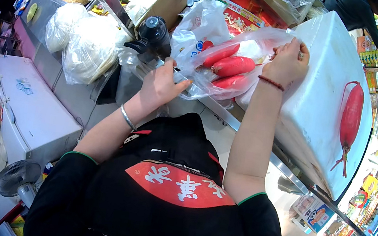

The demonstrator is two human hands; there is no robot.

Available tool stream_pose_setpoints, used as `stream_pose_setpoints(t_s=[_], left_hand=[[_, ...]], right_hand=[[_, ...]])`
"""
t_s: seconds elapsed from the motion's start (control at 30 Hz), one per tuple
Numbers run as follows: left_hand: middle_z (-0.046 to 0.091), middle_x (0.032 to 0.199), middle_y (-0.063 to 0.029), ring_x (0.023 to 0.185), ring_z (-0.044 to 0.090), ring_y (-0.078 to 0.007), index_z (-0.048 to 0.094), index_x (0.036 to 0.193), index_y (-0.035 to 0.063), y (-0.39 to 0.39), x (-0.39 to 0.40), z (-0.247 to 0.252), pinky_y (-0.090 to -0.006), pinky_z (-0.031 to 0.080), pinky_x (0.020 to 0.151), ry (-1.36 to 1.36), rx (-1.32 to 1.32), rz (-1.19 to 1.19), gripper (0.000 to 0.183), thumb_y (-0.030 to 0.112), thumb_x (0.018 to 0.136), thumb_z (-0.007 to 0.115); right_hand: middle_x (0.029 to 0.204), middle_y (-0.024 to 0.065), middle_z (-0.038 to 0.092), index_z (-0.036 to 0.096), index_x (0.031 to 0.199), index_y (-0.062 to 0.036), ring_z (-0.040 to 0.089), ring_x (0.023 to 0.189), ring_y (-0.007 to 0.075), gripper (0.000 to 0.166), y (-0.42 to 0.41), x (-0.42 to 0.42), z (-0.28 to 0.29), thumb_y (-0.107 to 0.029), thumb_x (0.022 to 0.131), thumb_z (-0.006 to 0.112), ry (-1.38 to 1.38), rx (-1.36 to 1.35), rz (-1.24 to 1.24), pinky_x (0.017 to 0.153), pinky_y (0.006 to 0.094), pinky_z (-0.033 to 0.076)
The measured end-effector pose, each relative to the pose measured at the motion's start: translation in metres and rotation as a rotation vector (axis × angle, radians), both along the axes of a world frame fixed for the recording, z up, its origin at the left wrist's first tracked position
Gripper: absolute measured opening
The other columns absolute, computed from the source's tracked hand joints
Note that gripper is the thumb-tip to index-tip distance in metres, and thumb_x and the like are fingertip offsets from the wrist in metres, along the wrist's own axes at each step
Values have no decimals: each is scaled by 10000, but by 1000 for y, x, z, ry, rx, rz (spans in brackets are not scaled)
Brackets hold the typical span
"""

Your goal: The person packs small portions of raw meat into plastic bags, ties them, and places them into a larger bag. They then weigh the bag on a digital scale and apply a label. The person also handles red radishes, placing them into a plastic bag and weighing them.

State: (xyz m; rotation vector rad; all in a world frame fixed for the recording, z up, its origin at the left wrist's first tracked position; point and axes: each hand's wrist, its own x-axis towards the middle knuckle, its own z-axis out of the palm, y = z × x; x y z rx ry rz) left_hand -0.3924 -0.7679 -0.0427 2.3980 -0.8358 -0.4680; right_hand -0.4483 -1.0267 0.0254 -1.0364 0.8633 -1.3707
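Several red radishes lie inside a clear plastic bag in front of me. My right hand, with a beaded bracelet at the wrist, is closed on the gathered upper right part of this bag, beside a white foam box. My left hand, with a silver bangle on the wrist, is at the bag's lower left side, thumb and fingers apart; whether it touches the film is hard to tell. One more red radish with forked root lies alone on the white foam box.
A dark-lidded bottle stands left of the bag. Further left are filled white plastic bags and a white chest freezer. A metal counter edge runs before me. A fan stands lower left; another person is at upper right.
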Motion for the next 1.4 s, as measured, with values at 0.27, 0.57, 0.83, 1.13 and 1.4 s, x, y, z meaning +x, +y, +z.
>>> stream_pose_setpoints(t_s=[0.27,0.57,0.83,1.13,1.4], left_hand=[[675,810,-115,744,638,-185,529,1046,-22,14,-9,-22,-321,487,705,627,-498,-56,261,155,868,603],[523,711,-35,729,571,-173,465,1068,19,34,-56,31,-416,436,986,1360,-837,193,203,85,880,504],[526,746,-54,765,588,-180,464,1075,33,38,-67,29,-353,446,934,1301,-735,103,199,74,890,524],[652,943,-128,889,632,-216,587,1109,-16,3,-32,59,-299,492,799,82,-654,-197,224,52,896,585],[643,1011,-204,973,623,-336,669,940,14,-139,-24,-26,-433,502,812,-37,39,-745,214,174,815,601]], right_hand=[[711,32,559,540,1090,55,522,589,99,295,3,-9,11,-146,886,607,240,-98,18,508,233,433],[832,199,660,637,907,7,650,790,295,195,55,-69,-95,-178,870,590,1094,-452,1069,717,402,505],[938,253,655,566,1030,-18,639,894,418,251,49,-59,-116,-220,882,550,1675,-423,637,788,483,507],[984,242,659,311,1362,133,650,925,361,662,32,-45,-106,-194,858,588,1299,-388,378,815,435,501],[730,162,626,152,1412,162,629,678,275,763,75,-84,-76,-78,829,582,999,-271,325,671,358,498]])
